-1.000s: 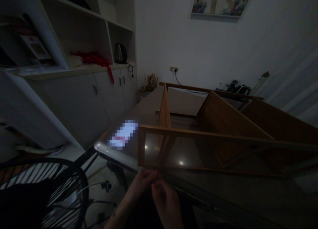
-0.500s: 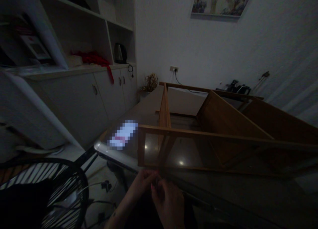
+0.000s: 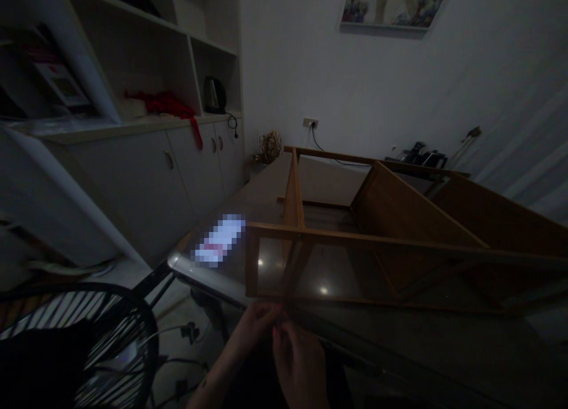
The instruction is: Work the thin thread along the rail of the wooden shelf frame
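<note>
Although it is bulky, the rack (image 3: 412, 211) looks stiff and fairly light, probably best held by its rails (image 3: 355, 237). It lies on its side along the bench (image 3: 261, 196), long axis left to right, rail ends pointing left. Just short of it, the left hand (image 3: 254, 327) and right hand (image 3: 302, 356) meet, both curled; whether they grip anything, I cannot tell.

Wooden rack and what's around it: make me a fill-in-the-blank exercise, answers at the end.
The left hand and right hand are held close ____.
From the camera, a bright pixelated patch lies to the wooden rack's ____.
The cloth on the cabinet is ____.
The framed picture hangs on the ____.
Missing words: together; left; red; wall.
</note>
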